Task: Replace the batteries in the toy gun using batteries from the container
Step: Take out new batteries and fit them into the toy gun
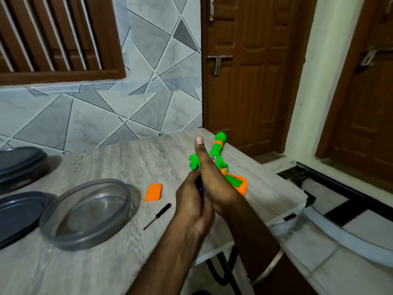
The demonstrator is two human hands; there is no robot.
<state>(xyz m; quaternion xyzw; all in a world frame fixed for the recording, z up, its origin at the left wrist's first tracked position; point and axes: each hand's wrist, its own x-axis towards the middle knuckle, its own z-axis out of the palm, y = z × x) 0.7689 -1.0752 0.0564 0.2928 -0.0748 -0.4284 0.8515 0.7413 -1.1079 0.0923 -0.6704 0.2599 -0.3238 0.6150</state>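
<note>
The green and orange toy gun (219,145) lies on the table's far right part, barrel pointing away, its middle hidden behind my hands. My left hand (189,201) is curled around a small dark blue-purple object (201,188), apparently a battery. My right hand (217,184) presses against the left one, thumb pointing straight up; its fingers are hidden. The orange battery cover (153,192) lies loose on the table, left of my hands. The clear round container (119,222) stands at the near left and looks empty.
A small black screwdriver (158,216) lies between the container and my hands. Two dark grey lids (19,211) (19,162) sit at the left edge of the wooden table (127,158). The table's right edge is close to my right forearm.
</note>
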